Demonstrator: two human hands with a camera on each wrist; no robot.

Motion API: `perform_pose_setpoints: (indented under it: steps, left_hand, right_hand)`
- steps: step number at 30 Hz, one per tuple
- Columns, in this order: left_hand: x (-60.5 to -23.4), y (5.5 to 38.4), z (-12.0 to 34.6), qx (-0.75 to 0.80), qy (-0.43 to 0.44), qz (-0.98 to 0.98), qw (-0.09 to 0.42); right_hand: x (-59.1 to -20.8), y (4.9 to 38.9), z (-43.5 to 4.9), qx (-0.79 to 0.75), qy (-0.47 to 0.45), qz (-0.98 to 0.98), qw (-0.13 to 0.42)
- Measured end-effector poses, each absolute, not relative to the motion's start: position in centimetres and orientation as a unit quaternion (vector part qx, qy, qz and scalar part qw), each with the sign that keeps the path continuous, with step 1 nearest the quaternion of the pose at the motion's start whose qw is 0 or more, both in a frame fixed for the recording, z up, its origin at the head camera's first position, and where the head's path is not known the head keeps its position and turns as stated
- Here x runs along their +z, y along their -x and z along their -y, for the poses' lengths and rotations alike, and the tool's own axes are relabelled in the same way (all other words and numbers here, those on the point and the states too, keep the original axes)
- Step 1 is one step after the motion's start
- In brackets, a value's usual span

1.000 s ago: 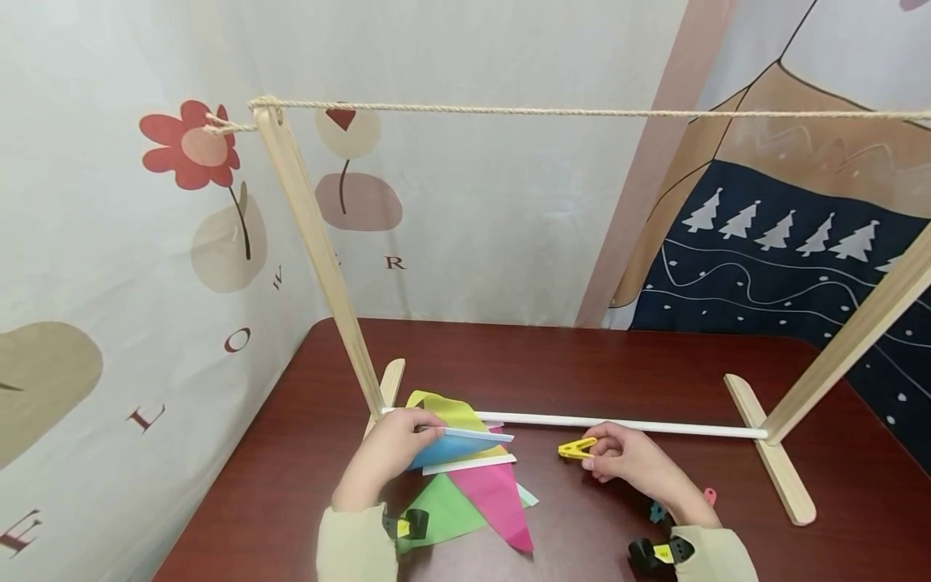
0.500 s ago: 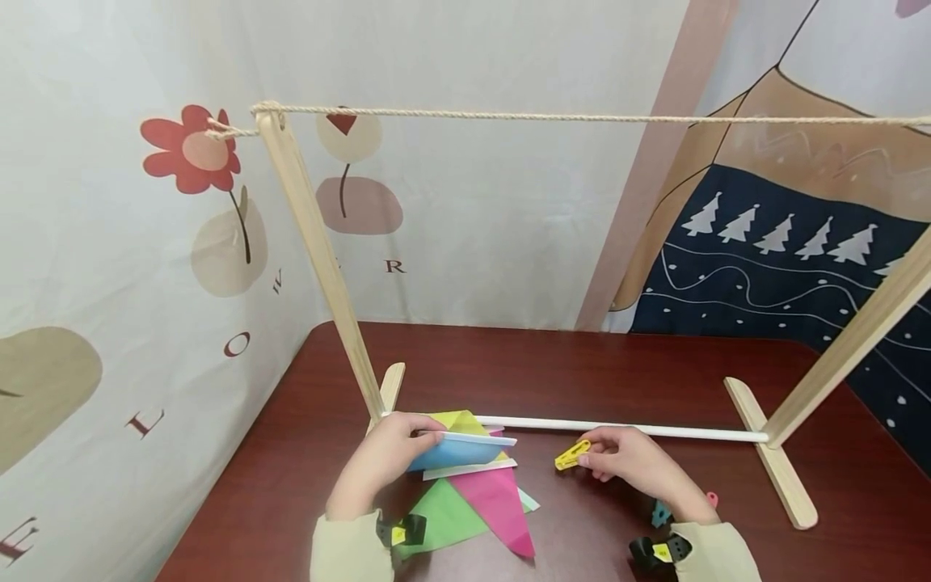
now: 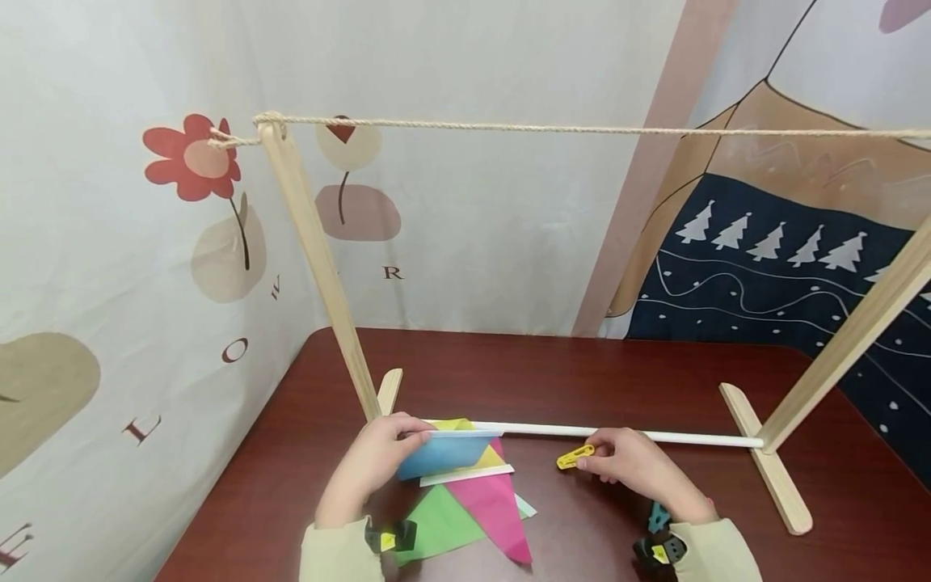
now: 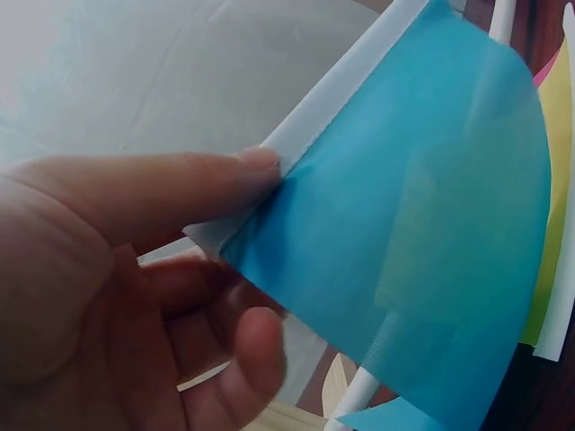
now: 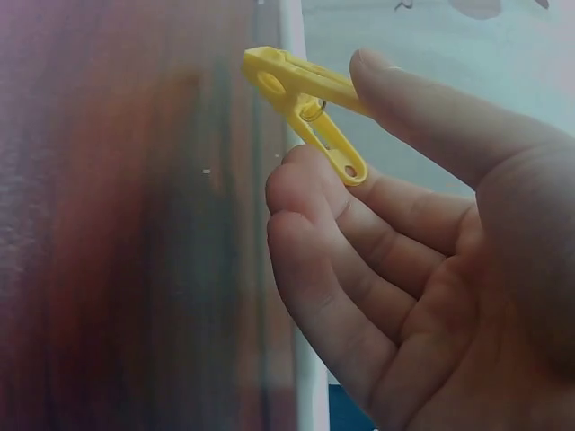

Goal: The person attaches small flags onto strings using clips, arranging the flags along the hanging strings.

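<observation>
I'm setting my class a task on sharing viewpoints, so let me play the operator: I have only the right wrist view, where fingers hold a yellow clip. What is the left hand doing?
Observer: The left hand pinches a blue flag near one end of its white edge.

Operator: Is anything else lying close by?

Observer: Yes, the head view shows a green flag on the table, passing partly under a pink flag.

Operator: And higher up?

Observer: A rope is tied round the top of a wooden post and stretches across above the table.
</observation>
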State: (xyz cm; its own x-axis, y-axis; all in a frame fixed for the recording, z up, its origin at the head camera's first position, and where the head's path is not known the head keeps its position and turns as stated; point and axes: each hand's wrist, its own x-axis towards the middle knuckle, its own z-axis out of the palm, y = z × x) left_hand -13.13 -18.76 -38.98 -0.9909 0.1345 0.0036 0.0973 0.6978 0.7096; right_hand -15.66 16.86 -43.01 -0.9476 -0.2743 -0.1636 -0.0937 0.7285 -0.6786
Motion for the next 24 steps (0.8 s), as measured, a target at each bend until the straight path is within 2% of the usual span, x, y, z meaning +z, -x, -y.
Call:
perform_pose_setpoints:
  steps: [7,24]
  left_hand:
    - [-39.1,13.4,18.8,0.382,-0.007,-0.924,-0.002]
    - [-39.3,13.3,19.0,0.389,0.019,-0.921,-0.020]
  right_hand:
    - [-41.8,16.0,-17.2,-0.367,0.121,-0.914,0.125]
    - [-40.0,16.6,-17.2,-0.321,0.166,-0.926,0.109]
